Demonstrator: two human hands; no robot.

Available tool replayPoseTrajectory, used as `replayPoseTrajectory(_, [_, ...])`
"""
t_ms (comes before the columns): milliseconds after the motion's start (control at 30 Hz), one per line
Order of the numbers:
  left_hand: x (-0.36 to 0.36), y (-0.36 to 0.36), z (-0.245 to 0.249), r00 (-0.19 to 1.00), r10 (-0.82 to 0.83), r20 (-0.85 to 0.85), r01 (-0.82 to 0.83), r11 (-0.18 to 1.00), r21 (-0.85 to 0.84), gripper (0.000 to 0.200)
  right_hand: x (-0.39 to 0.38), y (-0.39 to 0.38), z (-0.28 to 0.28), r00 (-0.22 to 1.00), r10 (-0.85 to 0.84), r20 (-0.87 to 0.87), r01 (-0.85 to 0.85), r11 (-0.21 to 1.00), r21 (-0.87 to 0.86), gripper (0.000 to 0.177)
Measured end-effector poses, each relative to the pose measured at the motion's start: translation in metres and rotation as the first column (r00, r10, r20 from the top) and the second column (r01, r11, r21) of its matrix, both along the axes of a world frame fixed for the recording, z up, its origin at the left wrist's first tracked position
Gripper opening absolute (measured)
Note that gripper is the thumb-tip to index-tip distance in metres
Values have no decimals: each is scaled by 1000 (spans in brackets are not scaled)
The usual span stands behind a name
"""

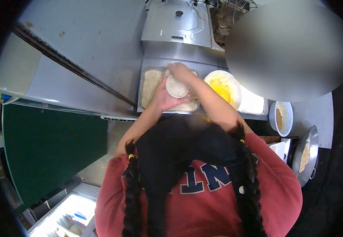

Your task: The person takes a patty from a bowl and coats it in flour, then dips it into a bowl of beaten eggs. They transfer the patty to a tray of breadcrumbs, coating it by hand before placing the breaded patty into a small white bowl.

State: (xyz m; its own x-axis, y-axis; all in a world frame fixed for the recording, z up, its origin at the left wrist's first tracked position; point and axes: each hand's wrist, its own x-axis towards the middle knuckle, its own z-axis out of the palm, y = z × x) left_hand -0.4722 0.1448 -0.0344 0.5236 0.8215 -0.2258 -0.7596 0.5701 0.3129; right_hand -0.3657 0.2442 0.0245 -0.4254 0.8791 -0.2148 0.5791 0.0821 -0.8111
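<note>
My left hand [166, 99] is palm up around a small round white bowl [177, 87] filled with pale crumbs or flour. Its fingers stretch out under the near side of the bowl. At the bowl's far rim is my right hand [179, 72], fingers curled and slightly blurred; what they hold, if anything, is hidden. Both hands are over a metal tray [141, 94] holding a layer of pale crumbs [151, 87]. Just right of the tray stands a white bowl [235, 89] with yellow, egg-like liquid [221, 87].
A metal-lidded appliance [175, 23] stands behind the tray, with wire baskets [234, 12] beside it. A tall cabinet side [84, 47] rises on the left. To the right are a white tray [252, 100], a bowl [273, 118] and a metal pan [313, 150].
</note>
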Motion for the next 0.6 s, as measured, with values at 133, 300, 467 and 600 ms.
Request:
replayPoseTrajectory(133, [-3,14,-31,784,-362,504,274,931,243,100,-9,1,-6,955,231,185,-240,970,25,57])
replayPoseTrajectory(300, [5,-8,31,999,-11,47,18,987,-158,98,-6,-6,-39,978,67,195,-118,957,265,59])
replayPoseTrajectory(467, [4,3,-1,999,10,46,-7,998,-62,97,-1,0,-13,990,-31,137,16,994,109,63])
replayPoseTrajectory(600, [-9,12,-34,892,-303,336,232,944,236,94,-9,10,1,962,256,93,-255,967,-30,64])
